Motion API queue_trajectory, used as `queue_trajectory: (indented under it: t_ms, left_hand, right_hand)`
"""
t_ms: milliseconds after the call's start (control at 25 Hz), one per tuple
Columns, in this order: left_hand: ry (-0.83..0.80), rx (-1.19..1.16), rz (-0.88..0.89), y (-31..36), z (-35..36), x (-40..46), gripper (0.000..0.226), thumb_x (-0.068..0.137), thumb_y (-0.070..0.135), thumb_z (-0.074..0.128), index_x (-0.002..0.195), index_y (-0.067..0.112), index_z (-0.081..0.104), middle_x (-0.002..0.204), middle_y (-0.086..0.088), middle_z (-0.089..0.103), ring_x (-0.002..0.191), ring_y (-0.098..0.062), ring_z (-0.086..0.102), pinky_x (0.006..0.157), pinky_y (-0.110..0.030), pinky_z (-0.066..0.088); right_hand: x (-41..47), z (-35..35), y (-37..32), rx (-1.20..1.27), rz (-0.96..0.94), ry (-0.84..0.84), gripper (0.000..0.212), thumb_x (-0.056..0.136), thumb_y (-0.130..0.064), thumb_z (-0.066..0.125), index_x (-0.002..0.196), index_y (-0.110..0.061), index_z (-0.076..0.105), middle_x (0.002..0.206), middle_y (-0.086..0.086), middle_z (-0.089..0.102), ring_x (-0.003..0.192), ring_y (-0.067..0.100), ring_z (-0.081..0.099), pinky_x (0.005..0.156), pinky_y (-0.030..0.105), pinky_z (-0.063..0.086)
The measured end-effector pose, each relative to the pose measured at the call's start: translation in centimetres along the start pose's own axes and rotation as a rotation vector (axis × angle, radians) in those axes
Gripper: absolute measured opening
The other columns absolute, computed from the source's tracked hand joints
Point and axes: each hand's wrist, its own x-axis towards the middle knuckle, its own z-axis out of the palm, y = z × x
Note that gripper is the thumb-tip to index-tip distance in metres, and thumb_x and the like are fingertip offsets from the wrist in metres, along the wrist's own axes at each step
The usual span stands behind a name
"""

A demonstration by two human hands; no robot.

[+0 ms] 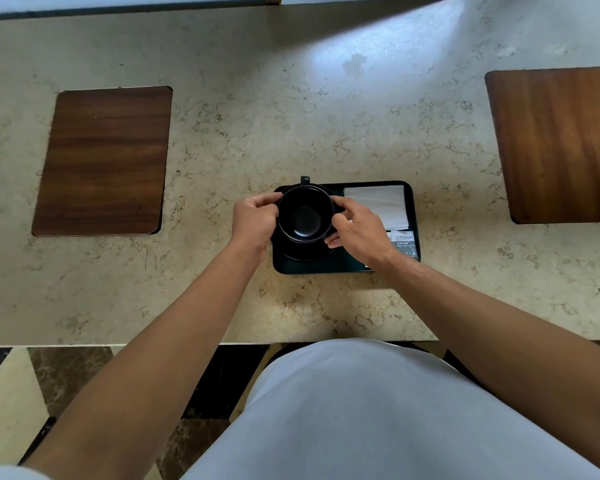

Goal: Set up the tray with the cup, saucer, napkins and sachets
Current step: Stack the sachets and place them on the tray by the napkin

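Note:
A black cup (pixel 305 216) stands upright over a black saucer (pixel 303 253) on the left half of a dark rectangular tray (pixel 326 266). The cup's handle points away from me. My left hand (pixel 255 221) grips the cup's left side and my right hand (pixel 355 228) grips its right side. White napkins (pixel 381 204) lie in the tray's far right corner. Sachets (pixel 404 244) with printed text lie in the near right corner, partly hidden under my right wrist.
The tray sits on a beige marble counter (pixel 291 116). A dark wooden inlay (pixel 103 161) lies to the left and another wooden inlay (pixel 558 143) to the right. The counter's near edge runs just in front of my body.

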Motion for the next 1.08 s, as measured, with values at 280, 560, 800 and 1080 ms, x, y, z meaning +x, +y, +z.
queue_trajectory:
  t_ms: [280, 560, 800, 1080]
  left_hand:
    - [0.017, 0.065, 0.034, 0.1, -0.4, 0.0, 0.032, 0.089, -0.008, 0.056, 0.103, 0.014, 0.076, 0.098, 0.0, 0.075, 0.083, -0.01, 0.073, 0.062, -0.019, 0.058]
    - [0.0, 0.495, 0.508, 1.0, 0.0, -0.7, 0.03, 0.093, 0.014, 0.061, 0.122, 0.017, 0.068, 0.116, 0.009, 0.067, 0.107, -0.004, 0.061, 0.09, -0.012, 0.043]
    - [-0.161, 0.691, 0.766, 3.1, 4.0, -1.6, 0.029, 0.094, 0.011, 0.062, 0.122, 0.012, 0.069, 0.124, -0.003, 0.069, 0.115, -0.014, 0.062, 0.098, -0.019, 0.043]
    - [-0.375, 0.977, 0.861, 4.0, 8.4, -1.1, 0.027, 0.093, 0.014, 0.067, 0.119, 0.011, 0.073, 0.118, -0.007, 0.071, 0.108, -0.021, 0.065, 0.096, -0.03, 0.051]
  right_hand:
    - [0.2, -0.1, 0.1, 0.016, 0.032, 0.018, 0.046, 0.103, -0.015, 0.047, 0.149, -0.017, 0.048, 0.101, 0.001, 0.071, 0.077, 0.02, 0.077, 0.078, 0.04, 0.065]
    - [-0.1, -2.4, 1.0, -0.044, 0.057, 0.227, 0.035, 0.101, -0.019, 0.052, 0.134, -0.016, 0.06, 0.115, 0.002, 0.069, 0.097, 0.018, 0.072, 0.084, 0.035, 0.063]
    - [-1.0, -6.0, 2.3, -0.158, 0.076, 0.345, 0.03, 0.097, -0.013, 0.056, 0.124, -0.017, 0.068, 0.109, -0.002, 0.071, 0.098, 0.016, 0.068, 0.091, 0.039, 0.059]
    - [0.7, -9.4, 4.4, -0.37, 0.031, 0.348, 0.036, 0.094, -0.003, 0.058, 0.122, -0.021, 0.071, 0.112, 0.006, 0.057, 0.104, 0.02, 0.061, 0.099, 0.032, 0.052]
